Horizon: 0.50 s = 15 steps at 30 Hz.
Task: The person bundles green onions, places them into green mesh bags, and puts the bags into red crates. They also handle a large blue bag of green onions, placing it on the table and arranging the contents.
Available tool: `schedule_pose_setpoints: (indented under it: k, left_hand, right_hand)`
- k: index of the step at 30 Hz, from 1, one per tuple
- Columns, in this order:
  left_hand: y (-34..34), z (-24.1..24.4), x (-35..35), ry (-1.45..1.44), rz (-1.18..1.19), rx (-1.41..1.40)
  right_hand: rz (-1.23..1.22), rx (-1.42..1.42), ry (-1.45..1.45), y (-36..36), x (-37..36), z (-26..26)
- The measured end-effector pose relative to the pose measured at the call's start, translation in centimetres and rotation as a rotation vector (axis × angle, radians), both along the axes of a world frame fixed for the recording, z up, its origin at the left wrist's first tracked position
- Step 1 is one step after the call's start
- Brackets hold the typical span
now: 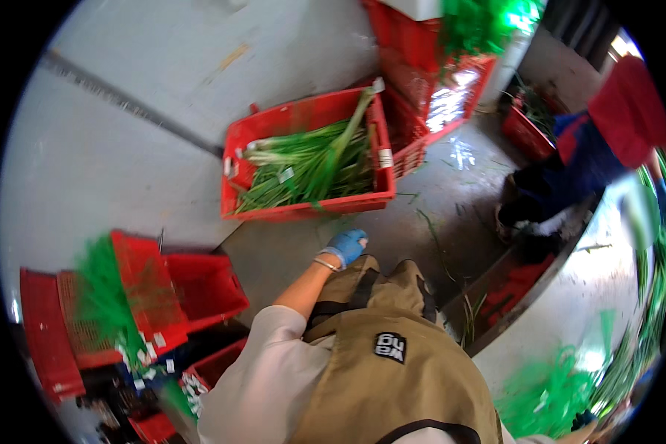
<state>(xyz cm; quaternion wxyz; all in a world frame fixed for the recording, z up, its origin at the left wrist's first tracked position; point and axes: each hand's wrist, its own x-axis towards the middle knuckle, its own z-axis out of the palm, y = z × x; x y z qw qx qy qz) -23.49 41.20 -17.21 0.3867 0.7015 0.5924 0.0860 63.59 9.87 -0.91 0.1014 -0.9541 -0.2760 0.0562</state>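
Observation:
My left hand, in a blue glove, hangs over my left thigh with its fingers curled and nothing visible in it. Ahead of it on the floor stands a red plastic crate holding leafy green stalks, probably scallions or leeks, with tagged green ties. My right arm reaches to the lower right rim of the view, where a dark glove shows beside blurred green strips on a metal table. Its grip is too small and blurred to make out.
Red crates with green strips stand at the left. More red crates are stacked behind the filled one. A co-worker in dark boots is at the right. Long green stalks lie along the table's far side.

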Motion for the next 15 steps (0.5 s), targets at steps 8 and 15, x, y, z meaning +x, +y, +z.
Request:
schedule_pose_setpoints:
  k: [8,15]
  left_hand:
    - [3.7,-0.1,-4.7,-0.230,0.700,0.192]
    - [12.2,-6.7,-19.8,0.400,0.357,0.030]
  right_hand:
    - [-0.012,-0.118,0.325,8.5,-10.7,-0.6]
    - [-0.277,-0.224,0.419,14.2,-18.7,5.1]
